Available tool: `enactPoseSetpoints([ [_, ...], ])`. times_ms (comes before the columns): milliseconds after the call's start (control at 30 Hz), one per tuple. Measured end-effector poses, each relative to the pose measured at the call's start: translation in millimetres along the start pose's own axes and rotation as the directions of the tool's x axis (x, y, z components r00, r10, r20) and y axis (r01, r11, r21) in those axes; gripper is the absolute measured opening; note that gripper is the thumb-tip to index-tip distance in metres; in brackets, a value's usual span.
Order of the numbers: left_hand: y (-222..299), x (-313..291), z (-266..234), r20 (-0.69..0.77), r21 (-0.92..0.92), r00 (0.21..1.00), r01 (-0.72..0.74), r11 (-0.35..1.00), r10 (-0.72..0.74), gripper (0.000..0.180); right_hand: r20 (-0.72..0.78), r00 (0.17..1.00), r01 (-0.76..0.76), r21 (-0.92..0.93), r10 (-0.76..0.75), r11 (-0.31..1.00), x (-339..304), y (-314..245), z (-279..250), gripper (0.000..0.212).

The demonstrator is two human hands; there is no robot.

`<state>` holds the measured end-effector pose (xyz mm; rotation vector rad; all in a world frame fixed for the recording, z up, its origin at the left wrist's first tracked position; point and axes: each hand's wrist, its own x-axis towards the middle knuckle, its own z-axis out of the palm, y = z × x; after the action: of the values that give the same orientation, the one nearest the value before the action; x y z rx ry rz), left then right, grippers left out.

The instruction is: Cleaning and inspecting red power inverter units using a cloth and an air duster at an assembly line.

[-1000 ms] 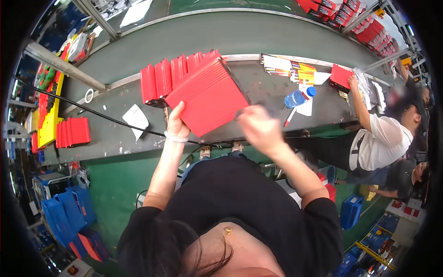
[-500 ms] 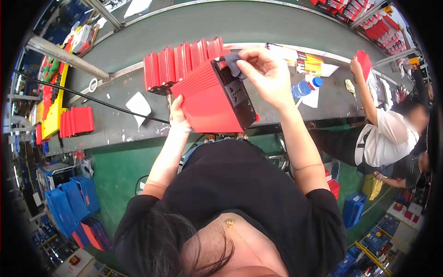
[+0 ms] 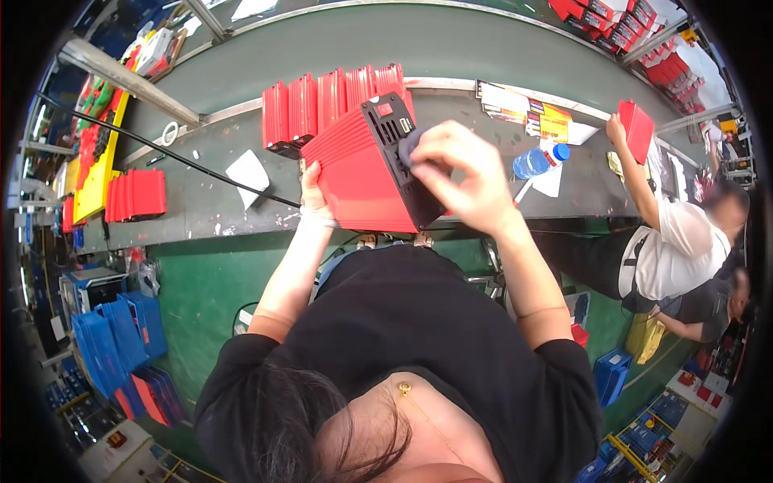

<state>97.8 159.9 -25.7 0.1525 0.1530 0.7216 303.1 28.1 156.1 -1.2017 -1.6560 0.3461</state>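
Observation:
A red power inverter (image 3: 358,189) with ribbed sides is held up, tilted, over the near edge of the bench. My left hand (image 3: 315,190) grips its left side, thumb on the red casing. Its black end panel (image 3: 392,133) faces right and shows a red switch, a USB port and vent slots. Pinched in my right hand (image 3: 471,173) is a dark grey cloth (image 3: 408,146), pressed against the middle of that panel. The cloth and fingers hide the socket there.
Behind the inverter several more red inverters (image 3: 331,95) stand in a row on the bench (image 3: 205,213). A blue-capped water bottle (image 3: 535,163) lies to the right, near printed cards (image 3: 549,125). A black cable (image 3: 201,167) crosses the left side. At right, a co-worker (image 3: 672,225) holds a red case.
My right hand has moved the cloth down the black panel from its upper end to its middle, uncovering the red switch. The co-worker's red case has turned.

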Motion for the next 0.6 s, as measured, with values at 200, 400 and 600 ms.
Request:
enactPoseSetpoints([
  [200,2,-10,-17,0.119,-0.026,0.989,0.094,0.995,-0.091,0.065,0.182,0.970,-0.104,-0.299,0.164,0.948,-12,20,-38,0.011],
  [400,-5,-4,-11,0.175,-0.063,0.978,0.130,0.990,-0.117,0.063,-0.130,0.991,0.000,-0.048,-0.006,0.999,18,12,-13,0.011],
  [600,-9,-7,-3,-0.020,-0.004,0.999,-0.033,0.999,0.033,0.064,0.088,0.860,-0.502,-0.028,0.502,0.864,-6,32,-38,0.013],
])
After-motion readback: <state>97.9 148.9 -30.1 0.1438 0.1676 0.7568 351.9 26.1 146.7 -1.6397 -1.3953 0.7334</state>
